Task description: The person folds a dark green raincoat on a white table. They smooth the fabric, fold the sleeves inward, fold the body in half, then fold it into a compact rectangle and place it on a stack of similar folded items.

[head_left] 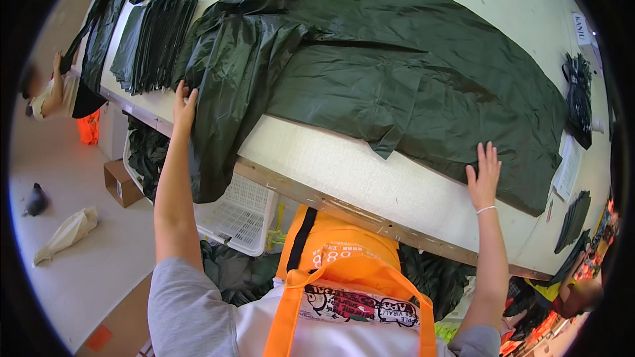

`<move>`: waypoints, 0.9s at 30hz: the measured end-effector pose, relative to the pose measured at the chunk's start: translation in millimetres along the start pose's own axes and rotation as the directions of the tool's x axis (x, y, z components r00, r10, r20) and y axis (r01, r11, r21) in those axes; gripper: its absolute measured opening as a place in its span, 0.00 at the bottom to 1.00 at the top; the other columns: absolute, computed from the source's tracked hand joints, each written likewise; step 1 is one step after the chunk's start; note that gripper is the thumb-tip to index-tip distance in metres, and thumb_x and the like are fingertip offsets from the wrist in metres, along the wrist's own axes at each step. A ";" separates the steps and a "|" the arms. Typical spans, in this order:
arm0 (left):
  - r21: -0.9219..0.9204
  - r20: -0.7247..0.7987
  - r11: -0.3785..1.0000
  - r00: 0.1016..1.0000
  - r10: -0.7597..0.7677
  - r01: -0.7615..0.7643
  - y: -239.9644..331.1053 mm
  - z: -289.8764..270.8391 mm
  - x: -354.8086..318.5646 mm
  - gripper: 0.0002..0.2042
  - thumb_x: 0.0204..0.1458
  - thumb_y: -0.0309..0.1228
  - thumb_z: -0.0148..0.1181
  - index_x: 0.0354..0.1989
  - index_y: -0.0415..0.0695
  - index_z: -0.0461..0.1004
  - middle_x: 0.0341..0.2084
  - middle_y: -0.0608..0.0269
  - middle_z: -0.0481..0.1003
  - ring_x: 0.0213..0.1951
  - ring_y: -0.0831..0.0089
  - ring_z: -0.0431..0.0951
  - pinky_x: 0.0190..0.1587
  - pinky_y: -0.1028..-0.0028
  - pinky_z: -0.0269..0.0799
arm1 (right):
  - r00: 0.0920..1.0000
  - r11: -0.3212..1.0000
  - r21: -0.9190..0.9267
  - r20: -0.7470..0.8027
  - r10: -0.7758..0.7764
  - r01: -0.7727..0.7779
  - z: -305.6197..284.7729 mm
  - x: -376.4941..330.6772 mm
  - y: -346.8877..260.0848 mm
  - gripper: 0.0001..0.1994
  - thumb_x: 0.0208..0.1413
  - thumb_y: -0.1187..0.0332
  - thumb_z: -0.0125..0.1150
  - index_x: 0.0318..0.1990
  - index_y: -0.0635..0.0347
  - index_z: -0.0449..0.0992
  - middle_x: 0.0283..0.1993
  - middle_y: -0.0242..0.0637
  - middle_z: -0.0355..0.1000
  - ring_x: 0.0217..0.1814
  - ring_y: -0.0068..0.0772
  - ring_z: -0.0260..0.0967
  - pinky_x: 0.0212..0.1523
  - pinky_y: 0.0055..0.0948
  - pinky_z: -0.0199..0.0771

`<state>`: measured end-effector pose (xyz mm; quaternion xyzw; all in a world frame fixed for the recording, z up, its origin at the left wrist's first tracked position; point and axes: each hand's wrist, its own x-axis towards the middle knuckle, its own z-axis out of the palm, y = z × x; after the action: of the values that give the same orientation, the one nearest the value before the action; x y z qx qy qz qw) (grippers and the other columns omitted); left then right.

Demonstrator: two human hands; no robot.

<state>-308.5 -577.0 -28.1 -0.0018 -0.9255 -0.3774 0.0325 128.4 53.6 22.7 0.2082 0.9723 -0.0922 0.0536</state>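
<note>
A large dark green garment (357,73) of thin, shiny, raincoat-like fabric lies spread across the white table, creased in places. Its left part is bunched up, and a long fold hangs over the table's front edge. My left hand (184,107) is closed on the left edge of this fabric, with the fingertips partly hidden by it. On the right, my right hand (486,175) rests flat near the garment's lower edge, fingers stretched out and slightly apart. A small pointed flap of the fabric sticks out toward me between the two hands.
A stack of folded dark green pieces (159,39) lies left of the garment. Under the table edge (370,215) stands a white plastic basket (241,215). A tied black bundle (577,99) and paper sheets (567,168) lie at right. Other people work at both sides.
</note>
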 end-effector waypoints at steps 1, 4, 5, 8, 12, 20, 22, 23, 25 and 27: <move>0.114 0.070 0.993 0.998 0.007 -0.015 -3.4 1.4 6.7 0.19 0.51 0.34 0.61 0.50 0.39 0.69 0.41 0.56 0.73 0.44 0.66 0.71 0.47 0.72 0.64 | 0.999 0.999 -0.022 0.022 0.041 -0.041 8.6 -4.4 -5.2 0.31 0.58 0.61 0.53 0.68 0.49 0.51 0.73 0.40 0.41 0.75 0.44 0.35 0.70 0.50 0.33; 0.268 0.200 0.959 0.979 0.036 -0.090 -28.4 -12.5 28.2 0.13 0.51 0.35 0.62 0.37 0.38 0.72 0.30 0.62 0.72 0.32 0.70 0.68 0.36 0.72 0.63 | 0.989 0.990 -0.074 0.074 0.125 -0.119 23.0 -14.6 -6.3 0.32 0.58 0.62 0.52 0.69 0.49 0.49 0.74 0.37 0.38 0.76 0.42 0.32 0.71 0.49 0.30; 0.202 0.198 0.973 0.977 0.074 -0.115 -41.5 -16.6 28.0 0.13 0.51 0.35 0.63 0.34 0.37 0.72 0.27 0.64 0.71 0.30 0.71 0.67 0.34 0.71 0.62 | 0.992 0.990 -0.079 0.035 0.119 -0.116 20.1 -15.0 -13.2 0.30 0.57 0.62 0.54 0.67 0.50 0.55 0.72 0.39 0.44 0.75 0.43 0.36 0.70 0.49 0.34; -0.188 0.187 0.982 0.981 0.044 -0.008 -39.8 -7.5 15.1 0.10 0.49 0.30 0.65 0.33 0.37 0.72 0.29 0.68 0.71 0.31 0.78 0.67 0.33 0.76 0.63 | 0.980 1.000 -0.010 -0.200 -0.008 0.006 13.8 -19.6 -34.2 0.22 0.55 0.63 0.57 0.58 0.56 0.66 0.65 0.44 0.57 0.68 0.44 0.50 0.66 0.46 0.47; -0.315 0.206 0.941 0.977 -0.057 0.121 13.6 -11.0 4.9 0.09 0.48 0.26 0.65 0.34 0.38 0.71 0.29 0.71 0.72 0.31 0.81 0.69 0.35 0.81 0.63 | 0.851 0.527 0.669 0.425 0.309 -0.525 -2.8 1.3 -161.0 0.12 0.55 0.63 0.61 0.31 0.65 0.76 0.23 0.33 0.72 0.19 0.25 0.65 0.23 0.26 0.65; 0.359 0.205 0.928 0.978 0.030 -0.104 -0.8 -17.6 24.4 0.19 0.44 0.41 0.68 0.22 0.37 0.67 0.17 0.57 0.66 0.24 0.66 0.67 0.28 0.66 0.61 | 0.830 0.060 0.831 0.543 0.127 -0.552 50.2 -6.7 -192.3 0.05 0.51 0.73 0.63 0.27 0.64 0.74 0.23 0.33 0.74 0.19 0.18 0.67 0.19 0.17 0.63; 0.528 0.194 0.808 0.963 0.185 -0.261 5.2 -9.7 23.8 0.22 0.42 0.43 0.68 0.21 0.35 0.67 0.20 0.52 0.69 0.28 0.56 0.70 0.31 0.60 0.63 | 0.840 0.190 0.818 0.529 0.118 -0.542 41.6 -12.1 -184.0 0.06 0.52 0.74 0.62 0.25 0.64 0.74 0.22 0.33 0.74 0.20 0.19 0.69 0.20 0.17 0.64; 0.544 0.158 0.806 0.972 0.175 -0.234 10.7 -7.3 22.0 0.24 0.40 0.46 0.68 0.22 0.35 0.68 0.24 0.47 0.71 0.33 0.47 0.69 0.36 0.54 0.62 | 0.837 0.306 0.787 0.542 0.075 -0.536 33.8 -8.6 -184.2 0.09 0.53 0.72 0.62 0.24 0.67 0.74 0.22 0.34 0.74 0.21 0.19 0.70 0.21 0.19 0.66; 0.561 0.113 0.793 0.971 0.209 -0.236 10.7 -5.8 17.4 0.24 0.39 0.46 0.69 0.23 0.35 0.67 0.25 0.47 0.71 0.35 0.47 0.69 0.37 0.54 0.63 | 0.851 0.627 0.632 0.515 0.098 -0.455 -5.5 1.1 -184.7 0.09 0.53 0.70 0.61 0.26 0.67 0.76 0.20 0.35 0.73 0.20 0.20 0.70 0.23 0.23 0.68; 0.586 0.066 0.750 0.941 0.333 -0.306 -1.8 -11.8 15.0 0.24 0.40 0.47 0.69 0.23 0.36 0.66 0.21 0.49 0.69 0.30 0.54 0.69 0.34 0.59 0.63 | 0.901 0.789 0.512 0.418 0.116 -0.339 -29.0 20.9 -161.8 0.08 0.53 0.69 0.60 0.28 0.66 0.76 0.22 0.37 0.74 0.22 0.26 0.72 0.27 0.25 0.70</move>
<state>-322.8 -586.9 -20.0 -0.1417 -0.9813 -0.0613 0.1151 40.5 -77.3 73.4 0.3115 0.8386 -0.4097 0.1787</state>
